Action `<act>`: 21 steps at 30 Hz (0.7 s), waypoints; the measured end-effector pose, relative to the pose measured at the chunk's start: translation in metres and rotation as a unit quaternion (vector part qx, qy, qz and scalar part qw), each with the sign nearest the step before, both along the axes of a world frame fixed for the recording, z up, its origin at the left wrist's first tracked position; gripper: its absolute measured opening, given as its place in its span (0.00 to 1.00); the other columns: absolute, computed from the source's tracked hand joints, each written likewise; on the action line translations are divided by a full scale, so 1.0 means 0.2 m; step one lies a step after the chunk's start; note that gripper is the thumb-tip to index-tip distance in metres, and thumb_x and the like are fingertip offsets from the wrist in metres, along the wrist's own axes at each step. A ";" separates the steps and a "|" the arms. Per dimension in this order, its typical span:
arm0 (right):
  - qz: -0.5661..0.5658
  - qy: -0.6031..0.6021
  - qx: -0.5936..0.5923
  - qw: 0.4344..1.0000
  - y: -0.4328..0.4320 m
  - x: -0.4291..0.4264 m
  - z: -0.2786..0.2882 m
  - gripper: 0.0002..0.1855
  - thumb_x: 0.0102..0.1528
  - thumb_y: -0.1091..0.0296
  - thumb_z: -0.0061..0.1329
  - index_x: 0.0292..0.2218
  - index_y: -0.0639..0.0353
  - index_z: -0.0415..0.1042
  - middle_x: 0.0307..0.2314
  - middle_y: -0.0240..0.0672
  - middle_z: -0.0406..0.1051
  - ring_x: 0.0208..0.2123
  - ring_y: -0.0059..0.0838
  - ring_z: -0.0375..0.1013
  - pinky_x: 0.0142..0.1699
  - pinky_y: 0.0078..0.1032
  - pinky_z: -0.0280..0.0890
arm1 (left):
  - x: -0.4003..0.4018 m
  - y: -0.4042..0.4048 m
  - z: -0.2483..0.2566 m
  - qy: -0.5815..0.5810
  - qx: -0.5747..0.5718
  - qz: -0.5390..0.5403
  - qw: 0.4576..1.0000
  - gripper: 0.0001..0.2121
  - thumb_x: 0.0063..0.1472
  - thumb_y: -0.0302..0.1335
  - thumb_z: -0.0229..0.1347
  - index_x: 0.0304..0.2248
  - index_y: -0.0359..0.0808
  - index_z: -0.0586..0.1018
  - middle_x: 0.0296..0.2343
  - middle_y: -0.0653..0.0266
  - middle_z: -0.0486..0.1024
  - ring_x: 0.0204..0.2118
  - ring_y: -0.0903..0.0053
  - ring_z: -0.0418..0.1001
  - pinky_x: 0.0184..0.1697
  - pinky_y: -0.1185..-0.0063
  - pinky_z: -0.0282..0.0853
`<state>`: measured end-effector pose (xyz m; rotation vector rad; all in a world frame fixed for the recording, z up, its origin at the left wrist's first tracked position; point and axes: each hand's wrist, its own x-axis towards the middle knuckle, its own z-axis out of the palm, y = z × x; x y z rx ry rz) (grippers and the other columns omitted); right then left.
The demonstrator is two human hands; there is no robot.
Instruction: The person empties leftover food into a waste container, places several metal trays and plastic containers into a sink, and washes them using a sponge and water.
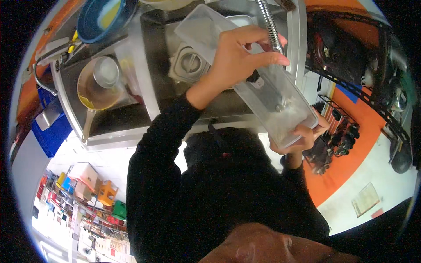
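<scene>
My left hand [238, 54] is curled around the lower end of a metal spring hose [269, 24] above the sink. Below it, my right hand [301, 136] grips the near end of a clear rectangular plastic container [276, 102], which is tilted over the sink's front edge. A dark fitting and a small round metal piece show in or through the container. Another clear plastic section [199, 31] extends up and left behind my left hand; whether it is a separate piece, I cannot tell. A steel pan lid [190, 62] with a recessed handle lies in the sink.
In the left basin sits a saucepan [88, 95] with yellow residue and a round metal bowl [106, 72]. A blue basin [98, 21] stands at the upper left. Dark shelving [348, 82] with utensils is on the right. The sink rim [121, 143] runs before my torso.
</scene>
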<state>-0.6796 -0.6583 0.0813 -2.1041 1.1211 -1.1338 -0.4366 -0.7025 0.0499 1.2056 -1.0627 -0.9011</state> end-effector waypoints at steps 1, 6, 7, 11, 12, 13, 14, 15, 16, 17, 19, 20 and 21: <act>-0.009 -0.048 0.027 0.998 0.00 -0.03 -0.04 0.14 0.34 0.70 0.56 0.26 0.48 0.69 0.37 0.42 0.58 0.39 0.42 0.66 0.39 0.32 0.64 | -0.01 -0.01 -0.02 -0.012 -0.017 -0.001 1.000 0.13 0.41 0.34 0.65 0.28 0.40 0.81 0.21 0.73 0.75 0.24 0.91 0.69 0.23 0.86 0.50; 0.033 -0.038 -0.026 0.998 -0.01 -0.01 -0.05 0.14 0.31 0.66 0.59 0.23 0.53 0.69 0.40 0.46 0.59 0.39 0.39 0.66 0.42 0.33 0.63 | -0.04 -0.02 0.02 0.026 -0.009 0.023 0.999 0.12 0.41 0.32 0.65 0.28 0.40 0.81 0.21 0.73 0.75 0.23 0.92 0.68 0.22 0.87 0.49; 0.037 -0.037 -0.033 0.998 -0.01 -0.01 -0.06 0.15 0.31 0.66 0.59 0.23 0.54 0.69 0.40 0.46 0.60 0.39 0.38 0.66 0.43 0.34 0.62 | -0.04 -0.02 0.03 0.029 -0.003 0.019 0.999 0.12 0.41 0.32 0.65 0.28 0.40 0.81 0.21 0.73 0.76 0.22 0.93 0.68 0.21 0.88 0.49; 0.041 0.063 -0.041 0.996 -0.06 0.10 -0.05 0.23 0.25 0.57 0.63 0.24 0.52 0.67 0.39 0.47 0.58 0.40 0.44 0.62 0.44 0.33 0.58 | 0.02 0.03 0.11 0.044 0.064 -0.040 0.996 0.10 0.42 0.28 0.65 0.27 0.38 0.80 0.30 0.71 0.77 0.28 0.91 0.69 0.25 0.88 0.54; 0.044 0.095 -0.024 0.994 -0.07 0.13 -0.05 0.25 0.23 0.56 0.64 0.24 0.51 0.67 0.39 0.46 0.58 0.41 0.45 0.60 0.44 0.34 0.58 | 0.03 0.04 0.12 0.082 0.074 -0.057 0.992 0.11 0.41 0.27 0.65 0.28 0.37 0.79 0.30 0.70 0.77 0.28 0.91 0.69 0.26 0.89 0.56; 0.048 0.125 -0.006 0.991 -0.08 0.16 -0.05 0.27 0.21 0.55 0.64 0.24 0.51 0.66 0.38 0.46 0.58 0.42 0.45 0.59 0.44 0.34 0.58 | 0.03 0.04 0.12 0.119 0.084 -0.074 0.987 0.12 0.41 0.26 0.65 0.29 0.37 0.79 0.30 0.69 0.77 0.29 0.90 0.69 0.27 0.89 0.57; 0.045 0.124 -0.009 0.991 -0.10 0.20 -0.05 0.27 0.21 0.55 0.64 0.24 0.51 0.66 0.38 0.46 0.58 0.42 0.45 0.59 0.44 0.34 0.58 | 0.04 0.05 0.13 0.116 0.082 -0.077 0.987 0.12 0.41 0.26 0.65 0.29 0.37 0.79 0.30 0.69 0.77 0.29 0.90 0.69 0.27 0.89 0.57; 0.038 0.113 0.003 0.993 -0.12 0.26 -0.05 0.25 0.24 0.56 0.64 0.24 0.51 0.65 0.37 0.45 0.59 0.40 0.42 0.59 0.43 0.33 0.56 | 0.05 0.05 0.12 0.120 0.075 -0.081 0.987 0.13 0.40 0.25 0.65 0.29 0.36 0.79 0.30 0.69 0.77 0.29 0.89 0.70 0.28 0.89 0.58; 0.031 0.101 0.015 0.994 -0.13 0.29 -0.06 0.24 0.26 0.58 0.63 0.24 0.51 0.63 0.36 0.44 0.59 0.39 0.40 0.58 0.42 0.32 0.55 | 0.05 0.06 0.10 0.124 0.068 -0.085 0.986 0.13 0.40 0.24 0.65 0.30 0.36 0.79 0.30 0.68 0.77 0.30 0.88 0.70 0.29 0.89 0.59; 0.029 0.099 0.013 0.995 -0.13 0.30 -0.07 0.24 0.26 0.58 0.63 0.24 0.51 0.63 0.36 0.44 0.59 0.39 0.40 0.58 0.42 0.32 0.55 | 0.06 0.07 0.10 0.122 0.067 -0.087 0.987 0.13 0.40 0.24 0.65 0.30 0.36 0.79 0.30 0.68 0.77 0.30 0.88 0.70 0.29 0.89 0.59; 0.028 0.130 0.034 0.991 -0.15 0.32 -0.08 0.27 0.20 0.57 0.64 0.26 0.51 0.68 0.37 0.45 0.57 0.43 0.45 0.58 0.44 0.35 0.58 | 0.08 0.08 0.09 0.137 0.066 -0.085 0.985 0.08 0.41 0.27 0.65 0.24 0.39 0.80 0.27 0.71 0.77 0.20 0.94 0.65 0.20 0.90 0.49; 0.016 0.129 0.036 0.991 -0.14 0.33 -0.08 0.27 0.19 0.58 0.64 0.26 0.50 0.68 0.38 0.45 0.57 0.43 0.45 0.58 0.44 0.36 0.58 | 0.10 0.08 0.08 0.135 0.064 -0.086 0.985 0.08 0.41 0.27 0.65 0.24 0.39 0.80 0.27 0.71 0.77 0.20 0.94 0.65 0.20 0.90 0.49; 0.014 0.129 0.035 0.991 -0.13 0.33 -0.09 0.27 0.19 0.58 0.64 0.26 0.50 0.68 0.38 0.45 0.57 0.43 0.45 0.58 0.44 0.36 0.58 | 0.12 0.09 0.06 0.093 0.069 -0.097 0.989 0.09 0.40 0.27 0.65 0.25 0.39 0.80 0.27 0.71 0.77 0.22 0.93 0.65 0.21 0.90 0.51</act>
